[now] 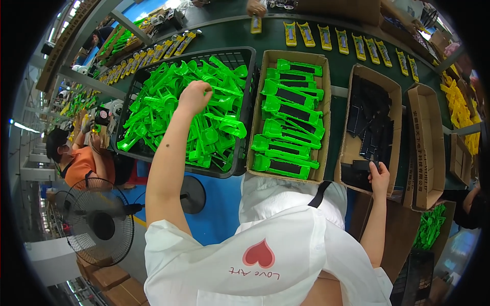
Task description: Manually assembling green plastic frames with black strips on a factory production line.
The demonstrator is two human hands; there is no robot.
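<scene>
My left hand [195, 97] is over a black plastic basket [250, 64] heaped with loose bright green plastic parts. Its fingers are curled closed at the end of one long green plastic part [227, 92]. Down at the near end of a cardboard box [396, 117] of flat black rectangular panels, my right hand [378, 177] pinches a black panel [361, 166] between thumb and fingers. Between basket and box stands a cardboard tray [326, 76] with a column of green parts, black panels set in them [287, 166].
Yellow devices [325, 36] stand in a row along the far green bench, where another person's hand [256, 8] holds one. An empty-looking carton [426, 143] is at the right. A floor fan [99, 224] and a seated person in orange [84, 162] are at left.
</scene>
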